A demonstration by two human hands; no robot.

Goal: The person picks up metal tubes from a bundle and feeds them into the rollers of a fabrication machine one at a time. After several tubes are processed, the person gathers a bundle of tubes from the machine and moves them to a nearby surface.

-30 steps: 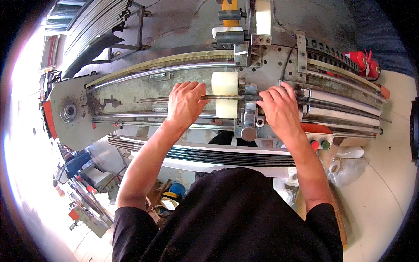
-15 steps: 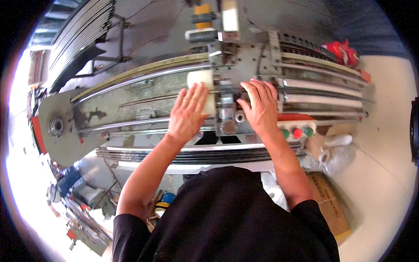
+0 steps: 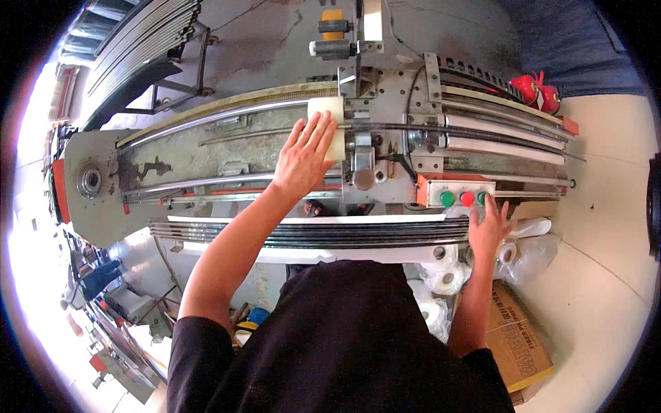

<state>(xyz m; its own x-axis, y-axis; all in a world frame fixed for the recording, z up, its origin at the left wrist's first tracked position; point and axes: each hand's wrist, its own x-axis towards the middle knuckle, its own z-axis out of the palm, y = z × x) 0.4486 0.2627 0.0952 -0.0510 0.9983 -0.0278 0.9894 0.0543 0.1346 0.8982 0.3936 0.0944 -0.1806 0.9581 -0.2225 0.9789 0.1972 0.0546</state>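
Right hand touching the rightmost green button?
Cannot tell. In the head view, a fingertip of the right hand overlaps the edge of the rightmost green button, hiding any contact or gap.

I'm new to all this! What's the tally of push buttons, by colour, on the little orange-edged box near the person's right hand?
Green buttons: 2, one close to the right hand
Red button: 1
Total: 3

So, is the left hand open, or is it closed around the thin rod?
Open: the left hand lies with fingers straight over the cream roller, not curled around the thin rod.
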